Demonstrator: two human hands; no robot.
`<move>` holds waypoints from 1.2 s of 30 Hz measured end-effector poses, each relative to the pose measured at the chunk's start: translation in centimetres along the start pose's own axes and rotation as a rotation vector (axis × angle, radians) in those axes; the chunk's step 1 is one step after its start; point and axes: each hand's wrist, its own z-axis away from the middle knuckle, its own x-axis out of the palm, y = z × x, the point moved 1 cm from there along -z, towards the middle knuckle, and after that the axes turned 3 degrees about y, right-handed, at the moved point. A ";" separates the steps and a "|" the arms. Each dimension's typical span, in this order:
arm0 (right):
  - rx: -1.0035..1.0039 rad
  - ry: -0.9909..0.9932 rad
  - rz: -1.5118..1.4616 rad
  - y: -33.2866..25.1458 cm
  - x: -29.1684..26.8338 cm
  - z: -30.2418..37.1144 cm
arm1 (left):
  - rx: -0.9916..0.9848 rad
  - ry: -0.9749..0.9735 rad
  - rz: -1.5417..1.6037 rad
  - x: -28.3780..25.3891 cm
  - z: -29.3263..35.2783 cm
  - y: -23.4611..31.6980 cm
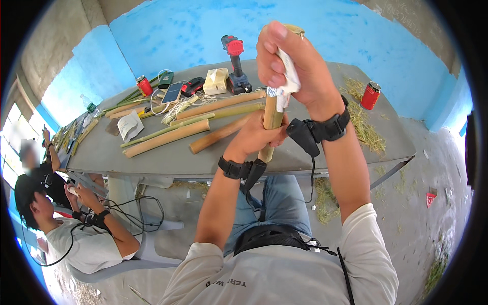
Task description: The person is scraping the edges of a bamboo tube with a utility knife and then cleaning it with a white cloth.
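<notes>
A bamboo tube (273, 116) stands tilted upright in front of me, above the table edge. My left hand (252, 134) is wrapped round its lower part. Higher up, my right hand (297, 63) is closed round a crumpled white sheet with blue print (290, 81), pressed against the tube's upper part. Whether that sheet is paper, cloth or sandpaper backing I cannot tell. The tube's top end shows just above my right fingers. Beside my left hand, a brown bamboo tube (216, 136) lies on the table.
On the grey table (335, 137) lie more bamboo tubes (168, 138), a cordless drill (235, 61), a phone (173, 93), a tissue pack (216, 80) and white string (180, 109). Red cans (371, 95) stand left and right. Shavings (368, 129) lie at right. A person (86, 234) sits at left.
</notes>
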 end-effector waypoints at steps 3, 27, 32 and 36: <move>0.033 -0.163 -0.141 0.5 -0.7 -0.5 | 0.019 -0.094 -0.004 -0.5 -0.3 -0.2; -0.253 0.601 0.168 0.1 3.6 3.2 | 0.548 0.515 -0.575 2.8 0.7 2.3; -0.170 0.455 -0.078 2.1 2.7 5.1 | 0.477 0.584 -0.883 4.3 2.7 5.6; -0.072 0.467 -0.082 3.9 2.3 6.3 | 0.431 0.554 -1.112 3.6 3.1 3.7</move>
